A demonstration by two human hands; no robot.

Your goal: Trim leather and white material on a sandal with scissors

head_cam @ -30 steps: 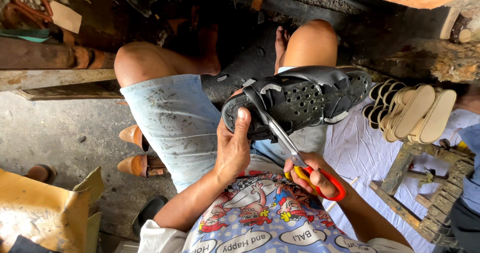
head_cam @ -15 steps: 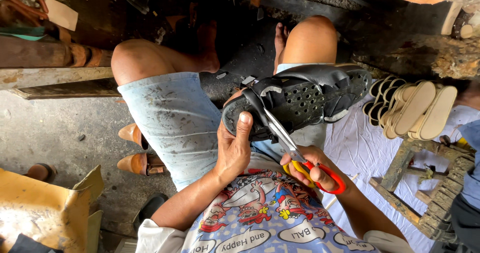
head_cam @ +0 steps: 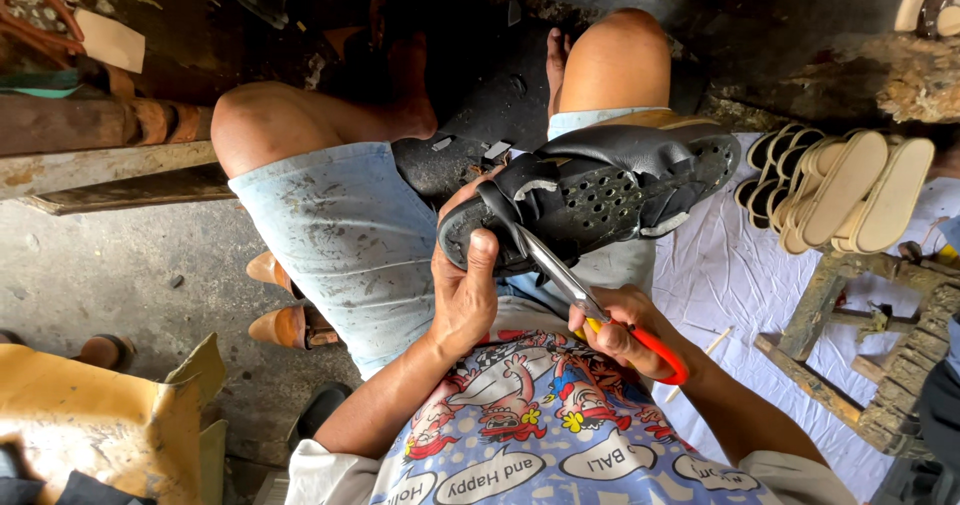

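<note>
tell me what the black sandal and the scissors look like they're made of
The black sandal, gripped at its heel by the left hand, looks like matte leather or a leather-like synthetic: soft folds in the straps, punched holes, a pale cut edge. The scissors in the right hand have bright blades, probably steel, and glossy red and yellow handles, likely plastic.

Person wears light blue denim shorts (head_cam: 330, 235), faded, with dark smudges and stains across the thigh. Top is a T-shirt (head_cam: 540, 435) with a light blue front covered in a red, white and yellow cartoon print plus white speech-bubble shapes; sleeves are white and short. Both hands, left hand (head_cam: 462, 300) and right hand (head_cam: 622, 327), are bare, forearms uncovered, knees and feet bare too.
</note>
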